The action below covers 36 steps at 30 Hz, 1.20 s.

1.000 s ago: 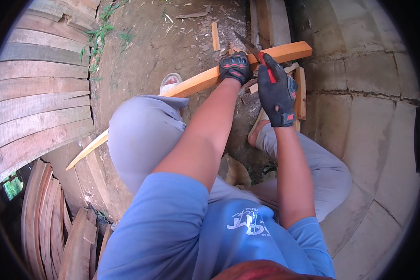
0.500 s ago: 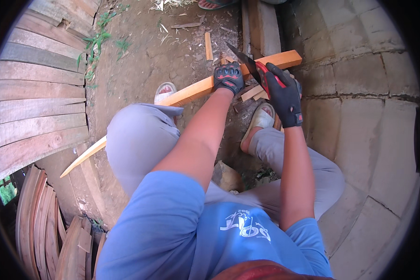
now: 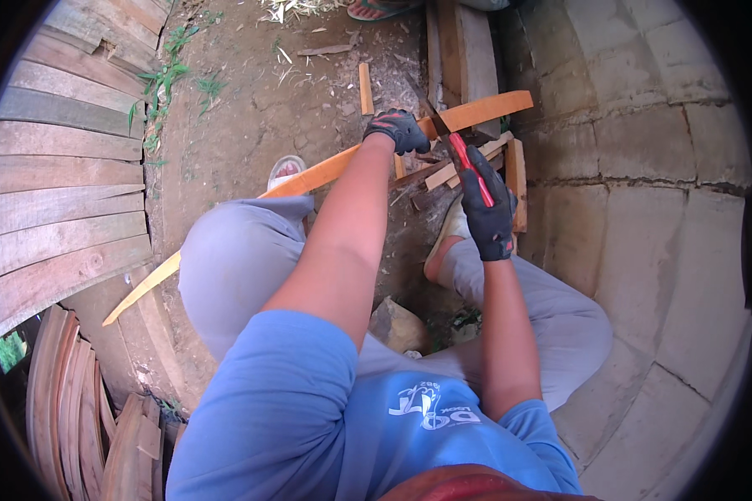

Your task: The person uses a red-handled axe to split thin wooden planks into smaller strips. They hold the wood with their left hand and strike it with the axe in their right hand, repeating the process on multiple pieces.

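Note:
A long orange-brown wooden board (image 3: pixel 503 105) runs slantwise from beside my left knee up toward the right wall. My left hand (image 3: pixel 398 132), in a black and red glove, is closed around the board left of a handsaw (image 3: pixel 458 150). The saw's dark blade lies across the board, pointing away from me. Its red and black handle is in my gloved right hand (image 3: pixel 488 213), fingers wrapped round it. Whether the teeth have cut into the wood cannot be made out.
Offcuts (image 3: pixel 476 159) lie beneath the board, near my sandalled foot. Beyond them stands a thick timber (image 3: pixel 476 58). A concrete block wall (image 3: pixel 635 234) rises on the right, a plank wall (image 3: pixel 67 171) on the left. Stacked boards (image 3: pixel 63 392) lean at lower left. Another person's sandalled foot (image 3: pixel 384 8) shows at the far edge.
My right hand has drawn the saw handle back toward me, and the blade now points more straight ahead. My left hand has turned at the wrist on the board. The view has shifted slightly.

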Motion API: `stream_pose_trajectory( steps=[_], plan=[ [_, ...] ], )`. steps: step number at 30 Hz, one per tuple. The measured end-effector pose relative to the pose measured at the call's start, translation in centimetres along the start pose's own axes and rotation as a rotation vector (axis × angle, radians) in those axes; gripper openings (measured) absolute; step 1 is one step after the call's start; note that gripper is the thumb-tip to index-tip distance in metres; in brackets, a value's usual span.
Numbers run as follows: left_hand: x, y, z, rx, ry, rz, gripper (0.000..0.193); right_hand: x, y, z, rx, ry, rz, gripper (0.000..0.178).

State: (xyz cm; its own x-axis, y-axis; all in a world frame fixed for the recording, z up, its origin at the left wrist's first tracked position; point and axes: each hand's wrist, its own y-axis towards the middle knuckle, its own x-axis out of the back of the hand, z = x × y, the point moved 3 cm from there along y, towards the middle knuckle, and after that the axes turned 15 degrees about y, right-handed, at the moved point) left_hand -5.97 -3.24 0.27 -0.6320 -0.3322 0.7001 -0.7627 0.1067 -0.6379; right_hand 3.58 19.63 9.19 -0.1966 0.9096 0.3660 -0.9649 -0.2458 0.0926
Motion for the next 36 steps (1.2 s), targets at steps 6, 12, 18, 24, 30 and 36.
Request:
stream_pose_trajectory(
  steps=[6, 12, 18, 24, 30, 36],
  plan=[
    [-1.1, 0.6, 0.6, 0.013, 0.120, -0.222, 0.062, -1.1, 0.6, 1.8, 0.079, -0.060, -0.049, 0.037],
    [-1.9, -1.2, -1.0, 0.081, 0.128, -0.321, 0.067, -0.6, 3.4, 5.1, -0.032, -0.139, 0.011, 0.041],
    [-3.4, -2.7, -2.4, 0.089, 0.132, -0.495, 0.045, -1.3, 6.7, 8.0, -0.117, -0.319, 0.074, 0.048],
    [-7.2, -2.4, -3.3, 0.174, 0.235, -0.840, 0.033, -1.8, 8.7, 8.9, -0.203, -0.330, 0.083, 0.048],
    [-4.3, -3.8, -4.2, 0.090, 0.052, -0.542, 0.053, -0.8, 8.1, 5.8, -0.115, -0.339, 0.007, 0.048],
    [-2.0, -1.7, 0.2, -0.056, 0.103, -0.206, 0.078, -2.3, 6.5, 6.5, -0.093, -0.238, -0.012, 0.046]
  ],
)
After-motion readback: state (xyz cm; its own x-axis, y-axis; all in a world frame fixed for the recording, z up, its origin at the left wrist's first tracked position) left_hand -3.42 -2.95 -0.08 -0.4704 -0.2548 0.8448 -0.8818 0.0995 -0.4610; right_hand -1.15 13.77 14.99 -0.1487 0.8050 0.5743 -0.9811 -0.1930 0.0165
